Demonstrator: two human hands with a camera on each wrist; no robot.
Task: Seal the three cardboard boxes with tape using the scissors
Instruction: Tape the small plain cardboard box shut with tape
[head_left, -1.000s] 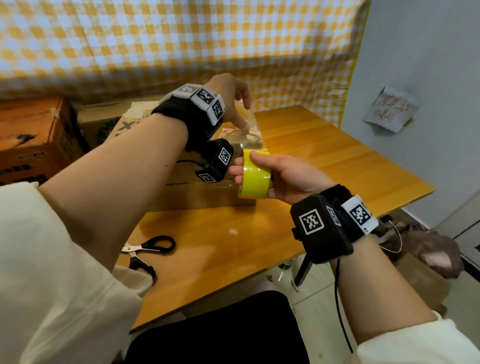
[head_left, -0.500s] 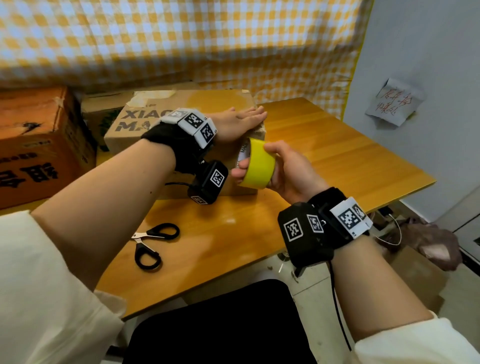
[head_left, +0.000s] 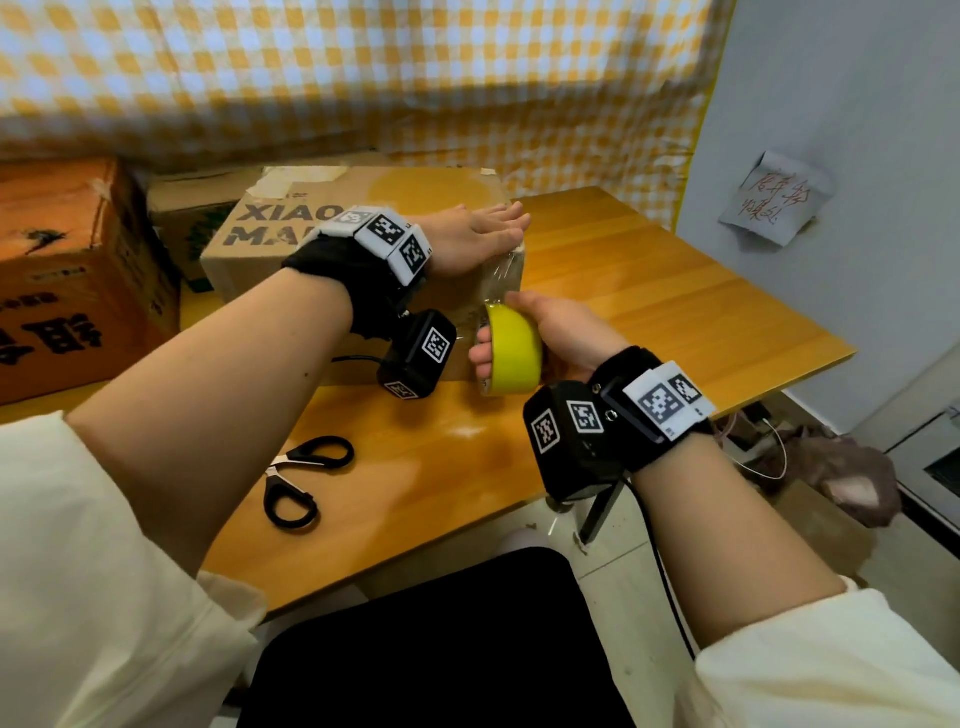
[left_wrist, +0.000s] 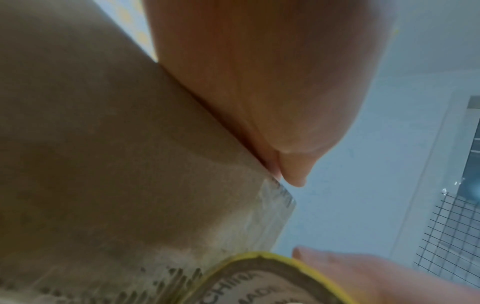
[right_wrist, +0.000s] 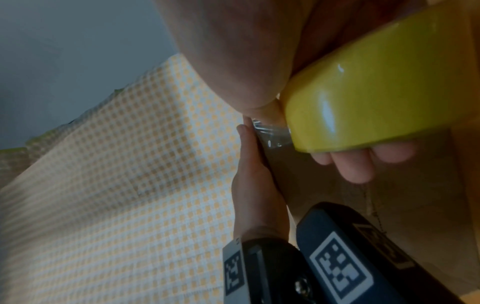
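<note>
A brown cardboard box (head_left: 332, 202) with black lettering lies on the wooden table (head_left: 649, 291). My left hand (head_left: 483, 236) lies flat on the box's top near its right front corner, fingers straight. My right hand (head_left: 540, 332) grips a yellow tape roll (head_left: 511, 349) against the box's front face. A clear strip of tape (head_left: 501, 280) runs from the roll up over the box edge; it also shows as the clear strip (right_wrist: 270, 133) beside the roll (right_wrist: 376, 86). Black-handled scissors (head_left: 298, 480) lie on the table near the front edge.
An orange box (head_left: 67, 275) stands at the far left, and a third box (head_left: 192, 218) sits behind, between the two. A checked yellow curtain (head_left: 363, 78) hangs behind the table. The table's right edge drops to the floor, where cables and a brown cloth (head_left: 841, 467) lie.
My left hand came down and flattened on the box top. My right hand carried the roll from in front of the box down against its front face, drawing tape over the edge.
</note>
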